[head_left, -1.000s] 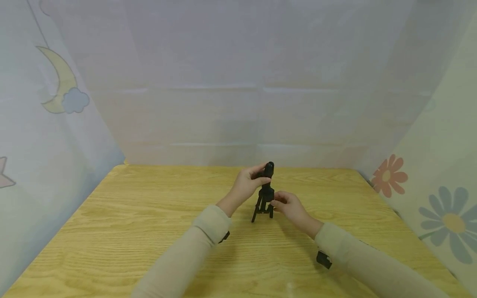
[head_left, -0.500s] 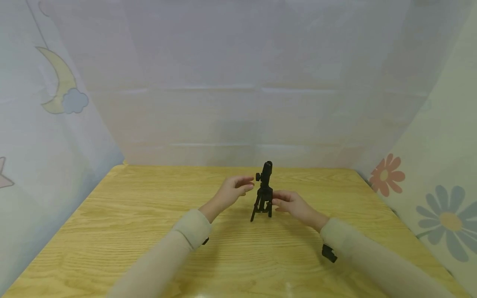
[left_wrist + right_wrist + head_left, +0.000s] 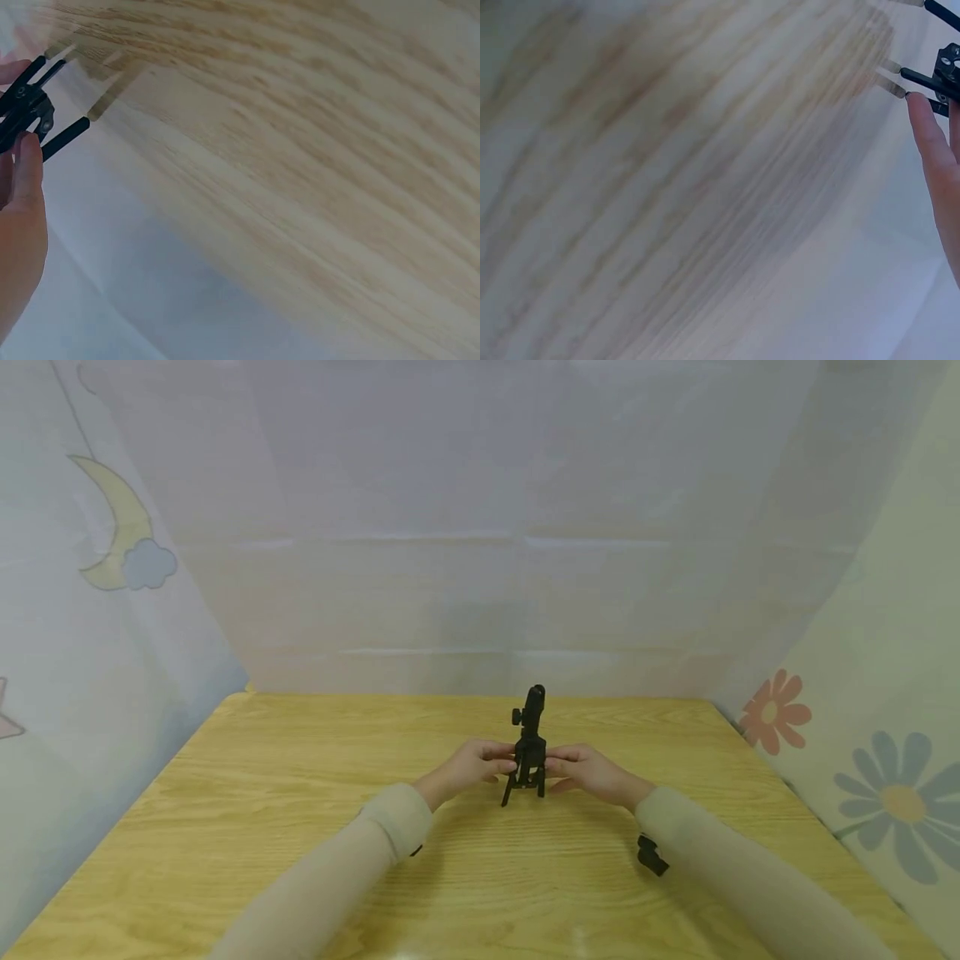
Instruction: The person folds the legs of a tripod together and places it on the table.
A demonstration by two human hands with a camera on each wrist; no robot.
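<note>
A small black mini tripod (image 3: pixel 530 750) stands upright on its spread legs near the far side of the table, with a clamp-like head and a side knob (image 3: pixel 517 717) on top. My left hand (image 3: pixel 471 765) holds its body from the left, thumb and fingers at the hub just above the legs. From the right, my right hand (image 3: pixel 596 774) grips the same level. In the left wrist view, the thumb (image 3: pixel 28 169) lies against the tripod's hub, legs pointing away. The right wrist view catches a finger (image 3: pixel 926 131) beside the tripod legs (image 3: pixel 930 81); the rest is cut off.
The wood-grain table (image 3: pixel 300 827) extends around the tripod on all sides. A pale wall sheet (image 3: pixel 420 577) rises behind its far edge. Side sheets carry a moon (image 3: pixel 120 518) on the left and flowers (image 3: pixel 903 804) on the right.
My left hand has let go of the tripod's head, drawn back left, then come down to its hub. The right hand stays at the hub's right side throughout.
</note>
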